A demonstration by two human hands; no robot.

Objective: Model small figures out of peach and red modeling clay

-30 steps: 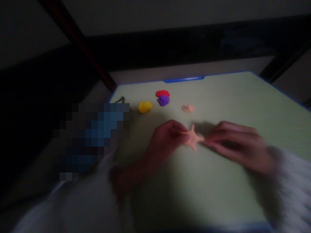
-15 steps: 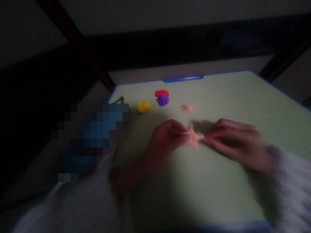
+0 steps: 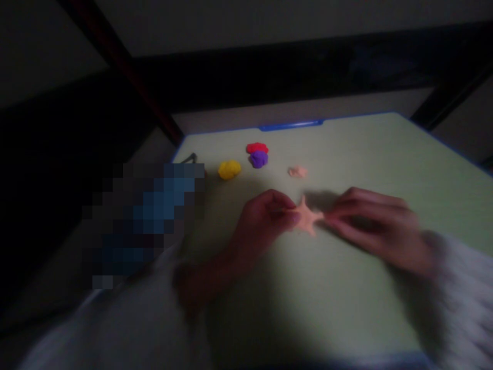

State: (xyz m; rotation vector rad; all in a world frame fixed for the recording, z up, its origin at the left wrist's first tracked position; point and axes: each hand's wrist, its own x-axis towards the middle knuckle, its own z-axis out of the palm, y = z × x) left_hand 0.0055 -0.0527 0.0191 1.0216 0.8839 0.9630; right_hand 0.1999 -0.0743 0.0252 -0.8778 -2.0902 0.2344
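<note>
A small peach star-shaped piece of clay [image 3: 306, 218] is held just above a pale green board [image 3: 346, 298]. My left hand [image 3: 265, 218] pinches its left arm with curled fingers. My right hand [image 3: 370, 223] pinches its right arm with thumb and forefinger, the other fingers stretched out. Both wrists come out of white sleeves. The picture is dim and somewhat blurred.
Further back on the board lie a yellow clay lump [image 3: 229, 169], a red lump [image 3: 257, 148] touching a purple lump [image 3: 259, 159], and a small peach scrap [image 3: 297, 171]. A blue handle [image 3: 290, 124] marks the board's far edge. A pixelated patch covers the left.
Almost nothing differs; both hands stay pinched on the star, which has shifted very slightly upward in view.
</note>
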